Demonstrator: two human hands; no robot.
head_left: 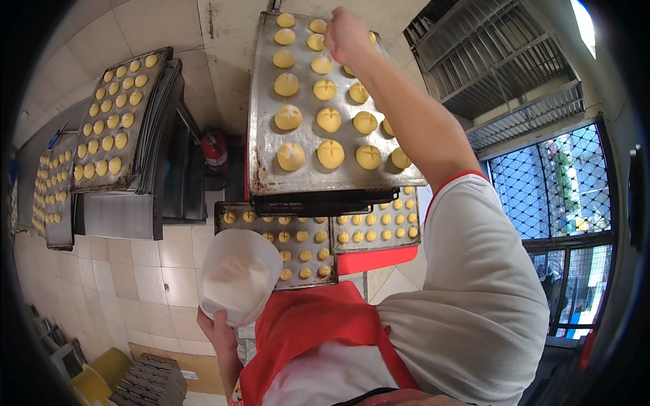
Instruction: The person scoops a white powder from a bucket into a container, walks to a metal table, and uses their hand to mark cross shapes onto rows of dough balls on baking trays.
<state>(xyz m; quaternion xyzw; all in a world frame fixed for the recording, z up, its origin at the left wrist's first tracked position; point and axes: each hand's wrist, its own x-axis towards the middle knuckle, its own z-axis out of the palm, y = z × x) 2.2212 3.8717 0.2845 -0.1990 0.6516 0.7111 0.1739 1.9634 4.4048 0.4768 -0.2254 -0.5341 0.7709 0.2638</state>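
My left hand [220, 330] grips the side of a white plastic tub [259, 242], which holds white powder [237, 279]. Over the far end of a large metal baking tray [345, 177] is my right hand [347, 34], its fingers drawn together; whatever is between them is too small to make out. Rows of round yellow dough pieces [329, 120] cover this tray. Several bear cross-shaped cuts on top, and those in the left column show white powder. My right forearm hides part of the tray's right side.
Below the big tray sit two lower trays of dough pieces, one at left [298, 257] and one at right [376, 227]. More dough fills a tray [101, 145] on a stack at left. A red fire extinguisher [214, 150] stands between. A yellow bucket [101, 375] is at lower left.
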